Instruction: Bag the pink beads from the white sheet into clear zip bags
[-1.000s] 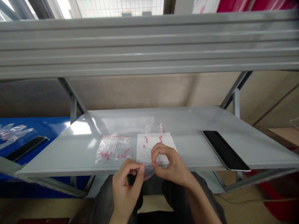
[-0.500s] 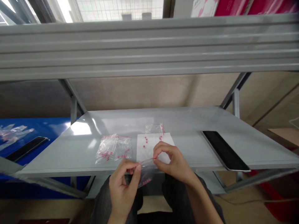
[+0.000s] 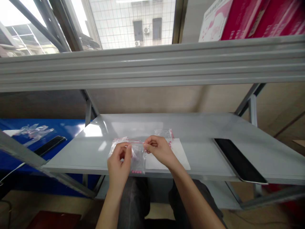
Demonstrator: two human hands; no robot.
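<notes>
At the front edge of the grey desk, seen from the head camera, both hands hold one small clear zip bag up by its top strip. The left hand is pinched shut on the left end of the red seal line, the right hand pinched on the right end, so the bag hangs between them just above the desk edge. A few pink beads sit in a row at the bottom of it, maybe four, too small to be sure.

My take on doing this bit well: keep the strip level and taut, and slide the pinch along the whole seal so nothing leaks.

Count-wise: one bag in hand, one more zip bag lying behind the right hand, one white sheet, one dark tablet off to the right. Other bags behind the held one, can't tell how many.
</notes>
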